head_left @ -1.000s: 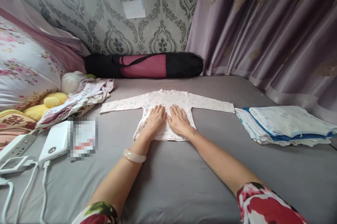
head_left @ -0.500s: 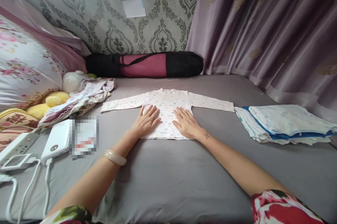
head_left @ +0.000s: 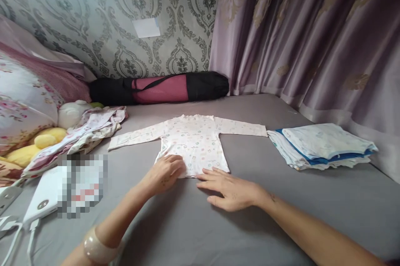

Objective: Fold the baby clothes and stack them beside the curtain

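A small long-sleeved shirt [head_left: 193, 141], pale with a tiny pastel print, lies spread out flat on the grey bed sheet [head_left: 193, 232], sleeves stretched to both sides and collar away from me. My left hand [head_left: 167, 172] rests at its lower left, over the hem, with fingers loosely bent and their tips somewhat blurred. By the lower right hem is my right hand [head_left: 233, 189], its fingers spread, the upper ones reaching the hem's edge and the thumb apart over the sheet. Neither hand grips the cloth.
A stack of folded clothes [head_left: 328, 145] lies right, touching the right cuff. Rumpled clothes [head_left: 93, 126], a yellow plush toy [head_left: 40, 145] and a floral pillow [head_left: 25, 99] are left. Nearer are a white power bank [head_left: 46, 193] and cable. A long black-and-pink bag [head_left: 162, 89] lies along the wall.
Both hands have drawn back toward me from the middle of the shirt to its hem, the right one partly off it. The camera view has shifted; the shirt still lies flat.
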Demonstrator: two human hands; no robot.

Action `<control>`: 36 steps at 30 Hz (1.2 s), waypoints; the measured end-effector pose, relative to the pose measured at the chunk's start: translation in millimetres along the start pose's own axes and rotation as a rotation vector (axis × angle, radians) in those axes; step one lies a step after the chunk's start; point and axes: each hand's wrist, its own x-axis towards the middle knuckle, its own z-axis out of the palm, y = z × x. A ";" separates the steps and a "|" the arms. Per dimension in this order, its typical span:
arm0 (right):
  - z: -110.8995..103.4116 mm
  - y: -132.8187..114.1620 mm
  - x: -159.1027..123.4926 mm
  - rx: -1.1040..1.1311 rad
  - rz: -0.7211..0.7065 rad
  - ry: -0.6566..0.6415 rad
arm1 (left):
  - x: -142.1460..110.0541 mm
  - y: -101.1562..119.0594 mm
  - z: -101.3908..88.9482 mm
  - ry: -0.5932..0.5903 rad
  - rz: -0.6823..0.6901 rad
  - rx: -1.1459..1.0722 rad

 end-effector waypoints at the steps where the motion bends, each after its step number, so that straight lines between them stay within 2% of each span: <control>1: -7.8 0.9 2.8 0.074 -0.002 -0.015 | 10.6 4.4 0.8 0.013 -0.003 -0.031; 3: -27.1 9.1 12.2 0.249 0.046 -0.025 | 36.7 10.9 6.9 0.069 -0.004 -0.092; 5: -49.3 25.7 23.3 0.415 0.112 0.024 | 66.3 14.2 17.0 0.107 0.026 -0.134; 7: -71.0 48.7 32.4 0.549 0.150 0.153 | 95.1 16.1 28.9 0.102 0.078 -0.146; 8: -80.7 61.4 35.3 0.557 0.220 0.253 | 107.8 17.3 34.9 0.102 0.093 -0.137; 9: -89.2 74.3 36.9 0.503 0.357 0.397 | 118.7 18.9 40.9 0.105 0.090 -0.121; 11: -101.7 98.9 35.9 0.231 0.768 0.689 | 134.0 23.9 52.8 0.111 0.025 -0.072; 13: -108.1 119.9 30.3 0.085 0.998 0.813 | 140.9 30.1 64.4 0.115 -0.084 -0.005; 16: -108.3 143.6 18.3 -0.005 1.167 0.874 | 140.8 38.3 78.7 0.116 -0.169 0.110; 20: -102.1 167.1 6.6 -0.177 1.340 0.864 | 137.3 44.5 83.3 0.073 -0.171 0.199; 24: -101.1 183.0 3.7 -0.312 1.407 0.784 | 140.2 46.8 68.4 0.036 -0.163 0.196; 29: -107.9 184.0 0.3 -0.300 1.460 0.831 | 164.5 32.5 43.0 -0.002 -0.149 0.053; 33: -118.5 179.0 -8.0 -0.264 1.429 0.815 | 197.4 5.8 46.8 0.079 -0.117 -0.039; 36: -130.7 177.0 -15.2 -0.144 1.283 0.803 | 220.3 -11.6 58.2 0.087 -0.111 -0.017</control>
